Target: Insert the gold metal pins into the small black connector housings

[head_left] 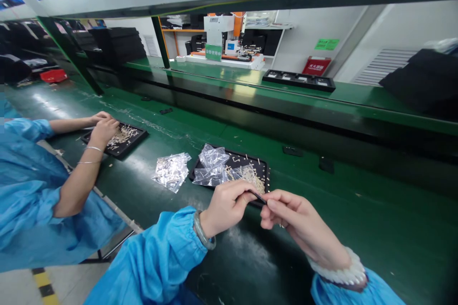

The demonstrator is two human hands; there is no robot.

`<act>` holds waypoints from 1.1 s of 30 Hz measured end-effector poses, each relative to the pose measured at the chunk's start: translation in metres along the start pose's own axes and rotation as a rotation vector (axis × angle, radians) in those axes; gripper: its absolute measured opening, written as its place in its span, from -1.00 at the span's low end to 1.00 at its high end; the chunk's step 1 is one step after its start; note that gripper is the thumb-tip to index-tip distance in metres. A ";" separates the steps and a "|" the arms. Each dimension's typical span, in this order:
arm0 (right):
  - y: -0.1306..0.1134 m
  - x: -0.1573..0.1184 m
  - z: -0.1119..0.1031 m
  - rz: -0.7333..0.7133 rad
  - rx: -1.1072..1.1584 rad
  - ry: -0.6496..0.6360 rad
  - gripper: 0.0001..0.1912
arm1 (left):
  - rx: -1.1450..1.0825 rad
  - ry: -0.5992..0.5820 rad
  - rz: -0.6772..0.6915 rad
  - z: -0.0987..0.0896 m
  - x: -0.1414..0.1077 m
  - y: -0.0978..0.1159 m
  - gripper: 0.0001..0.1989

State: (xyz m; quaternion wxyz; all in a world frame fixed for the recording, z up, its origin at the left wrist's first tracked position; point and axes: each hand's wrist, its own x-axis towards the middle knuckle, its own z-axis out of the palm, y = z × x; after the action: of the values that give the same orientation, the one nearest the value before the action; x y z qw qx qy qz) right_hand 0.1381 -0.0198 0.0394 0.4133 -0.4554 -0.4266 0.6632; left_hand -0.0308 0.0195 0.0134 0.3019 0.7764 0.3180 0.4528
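My left hand [231, 204] pinches one end of a thin black strip-like part [258, 197]. At its other end, the thumb and fingers of my right hand [295, 214] are closed on it. Both hands are held above the near edge of a black tray [196, 166]. Small beige pieces [255, 174] lie scattered in that tray, along with clear plastic bags [212, 167]. Left of the tray, a clear bag of small parts [172, 171] rests on the green table. What kind of part the black strip is, I cannot make out.
At left a co-worker's hands [103, 126] work over another black tray [134, 145] of small pieces. Black flat pieces [292, 151] lie on the green table [375, 219]. Behind runs a dark channel, with a tray of parts [298, 81] on the ledge beyond.
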 end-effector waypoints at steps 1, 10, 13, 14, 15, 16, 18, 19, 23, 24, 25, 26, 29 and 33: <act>0.001 0.000 0.000 0.015 0.020 -0.006 -0.72 | 0.000 -0.003 0.013 0.000 0.000 0.000 -0.84; -0.001 0.001 0.002 0.055 0.046 -0.012 -0.70 | 0.104 0.025 0.137 0.000 0.000 0.001 -0.81; 0.000 0.001 0.002 0.059 0.039 -0.020 -0.69 | 0.115 0.042 0.166 0.001 -0.001 0.000 -0.80; 0.000 0.001 0.002 0.061 0.040 -0.022 -0.69 | 0.116 0.044 0.172 0.001 -0.001 -0.001 -0.79; 0.001 0.001 0.002 0.063 0.041 -0.024 -0.69 | 0.116 0.044 0.177 0.002 -0.001 -0.001 -0.79; 0.002 0.001 0.001 0.065 0.042 -0.026 -0.70 | 0.117 0.044 0.181 0.002 -0.001 -0.002 -0.80; 0.003 0.001 0.001 0.066 0.043 -0.032 -0.70 | 0.123 0.045 0.195 0.002 -0.001 -0.001 -0.81; 0.003 0.001 0.001 0.065 0.043 -0.037 -0.71 | 0.128 0.046 0.204 0.001 -0.001 -0.001 -0.82; 0.004 0.001 0.002 0.042 0.045 -0.049 -0.74 | 0.157 0.054 0.234 0.000 -0.001 0.000 -0.82; 0.004 0.001 0.002 0.034 0.043 -0.047 -0.74 | 0.161 0.054 0.236 0.001 -0.001 0.000 -0.82; 0.003 0.001 0.002 0.029 0.038 -0.044 -0.74 | 0.163 0.054 0.237 0.001 -0.002 0.000 -0.82; 0.003 0.001 0.003 0.026 0.033 -0.043 -0.74 | 0.164 0.052 0.234 0.001 -0.002 0.000 -0.82; 0.002 0.000 0.003 0.022 0.029 -0.048 -0.75 | 0.160 0.046 0.233 0.002 -0.002 -0.001 -0.82; 0.000 0.000 0.003 0.011 0.012 -0.042 -0.77 | 0.167 0.042 0.242 0.001 -0.001 -0.001 -0.83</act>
State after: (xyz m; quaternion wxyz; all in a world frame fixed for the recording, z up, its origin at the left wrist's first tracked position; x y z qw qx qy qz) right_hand 0.1357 -0.0203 0.0399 0.4033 -0.4412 -0.4289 0.6773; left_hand -0.0304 0.0189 0.0109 0.1727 0.8219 0.2649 0.4737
